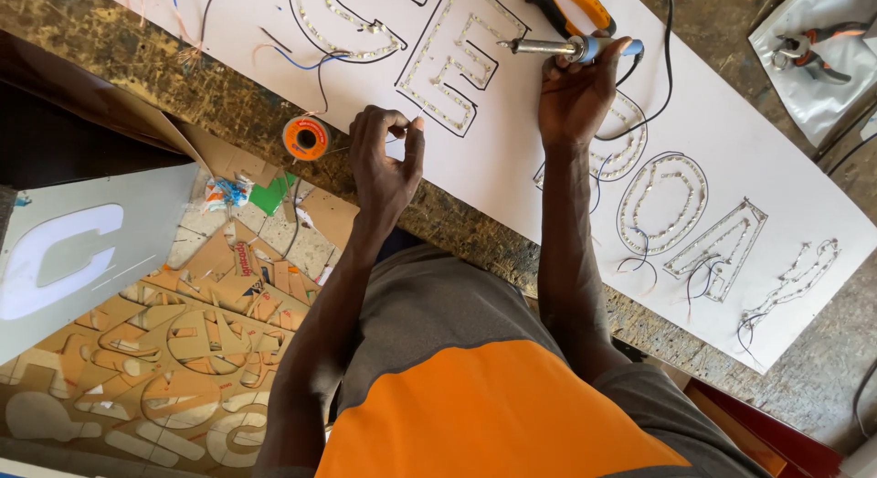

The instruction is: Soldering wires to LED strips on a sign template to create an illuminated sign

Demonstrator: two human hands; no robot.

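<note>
Rough, paint-flecked workbench (228, 108) runs across the room, and on it lies a long white sign board (512, 158) with big letter outlines drawn in black, each outline filled with rows of small light modules and trailing thin wires. Everything else is easiest told from that board.

At the board's far edge, the right hand (574, 92) is closed around the blue handle of a soldering iron (566, 47), whose metal tip lies level over the board and points at a blocky letter outline (461, 58). Just beyond the iron, an orange-handled tool (571, 7) rests on the board (I cannot tell what kind it is).

At the board's near edge, the left hand (384, 163) has thumb and forefinger pinched together, other fingers curled; whatever it pinches is too thin to make out. An orange solder spool (306, 137) sits just beside that hand on the bench, touching the board's edge or nearly so.

Off the board's far right corner, pliers with red grips (808, 50) lie on a silvery sheet (804, 85). Below the bench, on the floor, cardboard letter cut-outs (183, 350) lie scattered beside a grey panel (87, 254) with a white letter shape.
</note>
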